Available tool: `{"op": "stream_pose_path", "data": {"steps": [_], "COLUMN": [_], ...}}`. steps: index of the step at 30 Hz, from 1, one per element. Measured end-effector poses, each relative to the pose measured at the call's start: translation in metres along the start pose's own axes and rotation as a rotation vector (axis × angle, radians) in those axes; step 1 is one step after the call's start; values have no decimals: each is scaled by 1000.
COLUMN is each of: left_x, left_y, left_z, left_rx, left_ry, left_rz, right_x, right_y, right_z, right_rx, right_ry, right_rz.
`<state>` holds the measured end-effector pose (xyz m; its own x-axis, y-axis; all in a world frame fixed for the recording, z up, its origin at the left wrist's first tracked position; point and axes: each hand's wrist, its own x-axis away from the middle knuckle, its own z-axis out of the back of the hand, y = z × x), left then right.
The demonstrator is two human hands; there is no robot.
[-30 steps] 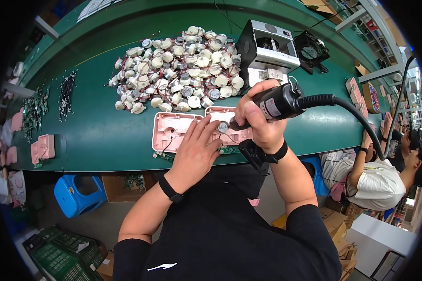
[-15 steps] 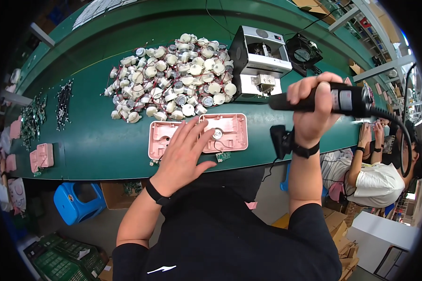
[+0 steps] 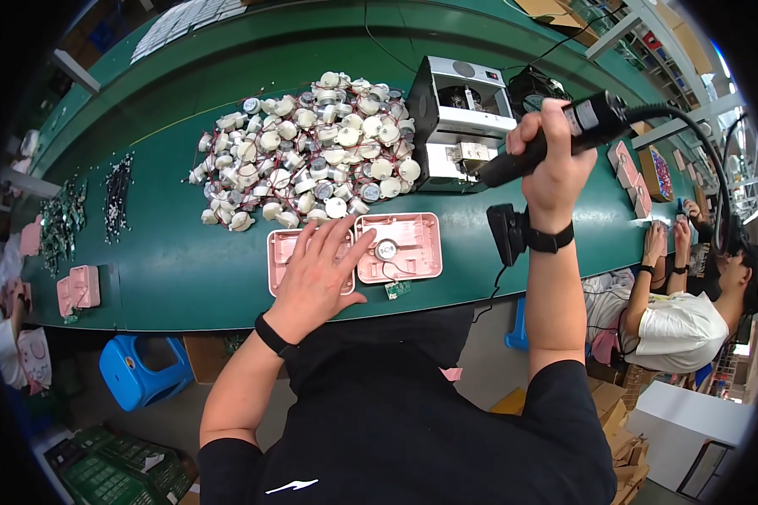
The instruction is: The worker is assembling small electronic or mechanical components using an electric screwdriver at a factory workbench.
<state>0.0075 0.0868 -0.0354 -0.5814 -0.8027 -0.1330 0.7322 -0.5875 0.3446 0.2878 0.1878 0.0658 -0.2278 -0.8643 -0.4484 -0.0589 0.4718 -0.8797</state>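
My left hand point(image 3: 310, 273) lies flat with spread fingers across the left half of a pink plastic housing point(image 3: 276, 246). Its fingertips reach the edge of the right half point(image 3: 425, 268), which holds a round silver part point(image 3: 387, 250) with thin wires. A small green circuit board point(image 3: 397, 289) lies at that half's near edge. Gripped in my raised right hand point(image 3: 557, 172) is a black electric screwdriver point(image 3: 594, 120) with a coiled cable. It tilts down to the left, its lower end in front of a black-and-silver machine, apparently a screw feeder point(image 3: 472, 120); the bit is hard to make out.
A large heap of white-and-silver round parts with red wires point(image 3: 312, 156) lies behind the housing. Green boards point(image 3: 63, 219) and another pink housing point(image 3: 80, 288) are at left. A black fan point(image 3: 532, 84) stands behind the screwdriver. A co-worker point(image 3: 678, 324) sits at right.
My right hand has brought the screwdriver lower and left, toward the machine, tilting its front end down. My left hand stays on the housing, shifted slightly left.
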Motion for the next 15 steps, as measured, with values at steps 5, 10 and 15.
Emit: {"op": "stream_pose_path", "data": {"steps": [5, 10, 15], "left_x": [-7, -14, -15], "left_y": [3, 10, 13], "left_z": [-9, -16, -21], "left_rx": [-10, -34, -23], "left_ry": [38, 56, 99], "left_rz": [13, 28, 32], "right_x": [49, 94, 113], "right_y": [-24, -38, -15], "right_z": [-16, -51, -59], "right_rx": [-237, -332, -314], "right_ry": [-137, -355, -450], "right_rz": [-70, -93, -156]}}
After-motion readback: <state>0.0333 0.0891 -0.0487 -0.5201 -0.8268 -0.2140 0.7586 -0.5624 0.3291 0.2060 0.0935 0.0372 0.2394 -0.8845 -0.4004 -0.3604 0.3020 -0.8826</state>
